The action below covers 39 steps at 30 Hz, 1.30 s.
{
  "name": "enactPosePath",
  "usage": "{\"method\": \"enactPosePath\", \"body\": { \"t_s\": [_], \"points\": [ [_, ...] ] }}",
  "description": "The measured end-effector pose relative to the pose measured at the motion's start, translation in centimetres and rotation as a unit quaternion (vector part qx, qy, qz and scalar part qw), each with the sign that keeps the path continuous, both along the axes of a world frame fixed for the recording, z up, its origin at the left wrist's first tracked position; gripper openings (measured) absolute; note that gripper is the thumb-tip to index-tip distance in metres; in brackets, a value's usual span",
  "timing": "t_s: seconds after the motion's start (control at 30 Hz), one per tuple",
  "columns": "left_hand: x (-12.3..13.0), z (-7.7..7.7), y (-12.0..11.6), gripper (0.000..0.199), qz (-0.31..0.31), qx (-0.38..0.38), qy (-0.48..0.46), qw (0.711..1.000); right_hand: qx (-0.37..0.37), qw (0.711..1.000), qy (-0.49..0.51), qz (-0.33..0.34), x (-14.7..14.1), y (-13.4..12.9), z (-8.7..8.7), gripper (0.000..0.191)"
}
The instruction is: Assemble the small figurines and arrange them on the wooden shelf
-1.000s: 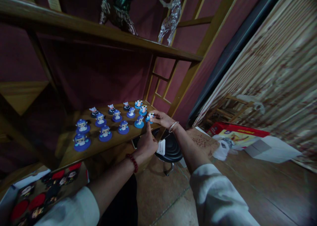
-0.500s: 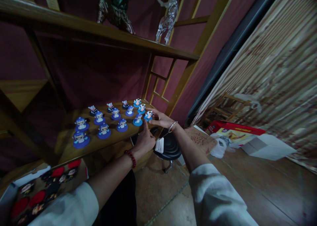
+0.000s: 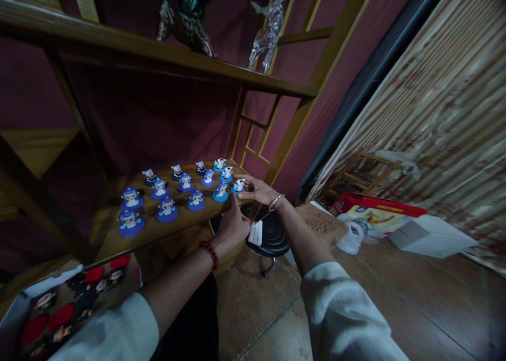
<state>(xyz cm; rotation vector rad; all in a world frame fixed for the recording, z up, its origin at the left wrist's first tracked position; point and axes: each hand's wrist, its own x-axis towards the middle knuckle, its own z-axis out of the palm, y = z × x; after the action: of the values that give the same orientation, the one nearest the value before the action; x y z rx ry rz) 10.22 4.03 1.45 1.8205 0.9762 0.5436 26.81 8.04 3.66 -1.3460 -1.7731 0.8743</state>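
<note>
Small cartoon figurines on round bases stand in rows on a wooden shelf (image 3: 114, 247). At the right end of the front row is a blue-and-white figurine (image 3: 238, 185). My right hand (image 3: 259, 191) has its thumb and fingers closed around this figurine's right side. From the front, my left hand (image 3: 234, 225) points its index finger up against the figurine's base; its other fingers are curled in. Just left of it stands another blue figurine (image 3: 220, 192), then a purple-based figurine (image 3: 196, 200). Behind are two more blue-and-white figurines, one being the nearer figurine (image 3: 226, 174).
An open box (image 3: 18, 311) of red and black figurines sits at lower left. Above runs a shelf board (image 3: 150, 52) with a clear deer statue (image 3: 269, 29). Below my hands is a black stool (image 3: 274, 234). A red box (image 3: 379, 211) and a white bag (image 3: 351, 237) lie right.
Both hands stay at the same figurine with hardly any movement. The whole view has shifted very slightly.
</note>
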Motion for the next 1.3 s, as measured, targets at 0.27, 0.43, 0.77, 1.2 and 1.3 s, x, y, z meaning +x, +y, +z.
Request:
{"method": "enactPosePath", "body": {
  "t_s": [0.27,0.43,0.77,1.2,1.3],
  "points": [
    [-0.31,0.30,-0.09,0.088,0.008,0.012,0.004,1.000,0.003,1.000,-0.009,0.008,0.02,-0.05,0.00,0.067],
    [-0.41,0.46,0.03,0.088,0.002,0.009,0.012,1.000,0.003,1.000,-0.015,0.000,0.13,0.10,-0.19,0.067],
    [-0.52,0.31,0.38,0.086,0.006,0.014,0.016,1.000,-0.002,1.000,-0.009,-0.010,-0.03,0.10,-0.12,0.067],
    [-0.51,0.36,0.44,0.085,0.014,0.025,0.005,1.000,0.021,0.998,-0.048,-0.033,0.10,0.13,-0.36,0.065],
    [-0.37,0.19,0.52,0.086,0.016,0.027,0.008,0.999,0.025,0.998,-0.053,-0.026,0.31,0.29,-0.56,0.065]
  ]
}}
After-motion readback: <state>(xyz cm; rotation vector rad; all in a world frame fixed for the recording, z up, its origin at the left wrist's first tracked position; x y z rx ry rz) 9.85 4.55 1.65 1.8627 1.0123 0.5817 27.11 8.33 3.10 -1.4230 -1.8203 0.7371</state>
